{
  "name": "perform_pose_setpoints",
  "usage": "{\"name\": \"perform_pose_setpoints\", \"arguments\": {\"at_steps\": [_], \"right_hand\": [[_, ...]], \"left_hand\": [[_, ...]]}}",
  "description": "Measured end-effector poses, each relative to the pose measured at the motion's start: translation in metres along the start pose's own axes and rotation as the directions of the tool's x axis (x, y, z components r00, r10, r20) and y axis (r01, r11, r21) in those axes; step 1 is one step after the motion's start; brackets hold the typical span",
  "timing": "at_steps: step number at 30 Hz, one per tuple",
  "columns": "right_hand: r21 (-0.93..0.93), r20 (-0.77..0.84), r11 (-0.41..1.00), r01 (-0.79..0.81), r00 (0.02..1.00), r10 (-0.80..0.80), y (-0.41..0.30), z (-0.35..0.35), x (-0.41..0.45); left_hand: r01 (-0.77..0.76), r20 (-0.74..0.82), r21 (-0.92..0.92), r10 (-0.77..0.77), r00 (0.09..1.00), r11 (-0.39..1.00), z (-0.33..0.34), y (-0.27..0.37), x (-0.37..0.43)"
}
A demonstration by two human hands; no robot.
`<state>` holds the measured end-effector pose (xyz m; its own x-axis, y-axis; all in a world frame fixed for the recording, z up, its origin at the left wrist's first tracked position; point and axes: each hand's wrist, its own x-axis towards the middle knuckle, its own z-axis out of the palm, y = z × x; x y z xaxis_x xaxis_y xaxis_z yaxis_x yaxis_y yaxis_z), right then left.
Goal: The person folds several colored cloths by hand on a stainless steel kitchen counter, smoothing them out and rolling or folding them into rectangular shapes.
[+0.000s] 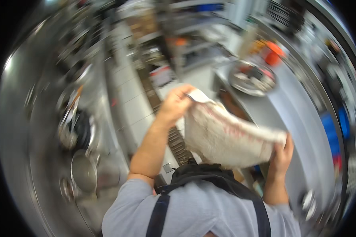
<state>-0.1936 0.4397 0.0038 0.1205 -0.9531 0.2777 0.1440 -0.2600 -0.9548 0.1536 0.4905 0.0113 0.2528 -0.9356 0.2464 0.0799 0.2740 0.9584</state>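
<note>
A worn, off-white cloth [228, 136] with faded reddish marks hangs spread in front of my apron. My left hand [175, 103] grips its upper left corner, with a thin dark edge showing by the fingers. At the opposite upper corner, my right hand [281, 154] pinches the folded rim of the cloth. The top edge sags slightly between both hands, and the lower edge falls near my waist. Behind the cloth, part of the floor drain and the counter's front is hidden.
To the left runs a steel cooking range with a wok [80, 130] and a round pot [84, 171]. A steel counter [296, 118] on the right bears a metal bowl [252, 78] of mixed items and an orange container [273, 53]. A floor drain grate [178, 142] crosses the tiles. Surroundings are motion-blurred.
</note>
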Motion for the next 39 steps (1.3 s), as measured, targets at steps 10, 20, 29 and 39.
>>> {"name": "perform_pose_setpoints", "arguments": {"at_steps": [10,20,29,39], "right_hand": [[-0.749,-0.197,0.598,0.287,0.765,-0.614,-0.242,-0.263,0.187],[-0.630,-0.365,0.644,0.433,0.567,-0.739,-0.283,-0.383,0.159],[-0.156,-0.527,0.986,0.067,0.838,-0.140,-0.035,-0.325,-0.058],[0.151,-0.705,0.896,-0.418,0.590,0.394,0.096,-0.265,-0.103]], "left_hand": [[-0.074,0.452,-0.217,0.167,0.876,0.974,0.331,0.107,0.265],[-0.115,0.497,-0.329,0.275,0.823,0.937,0.472,0.103,0.250],[0.126,0.593,0.046,-0.129,0.795,0.991,0.308,-0.131,0.101],[0.426,0.561,0.378,-0.569,0.601,0.822,0.302,-0.255,0.095]]}}
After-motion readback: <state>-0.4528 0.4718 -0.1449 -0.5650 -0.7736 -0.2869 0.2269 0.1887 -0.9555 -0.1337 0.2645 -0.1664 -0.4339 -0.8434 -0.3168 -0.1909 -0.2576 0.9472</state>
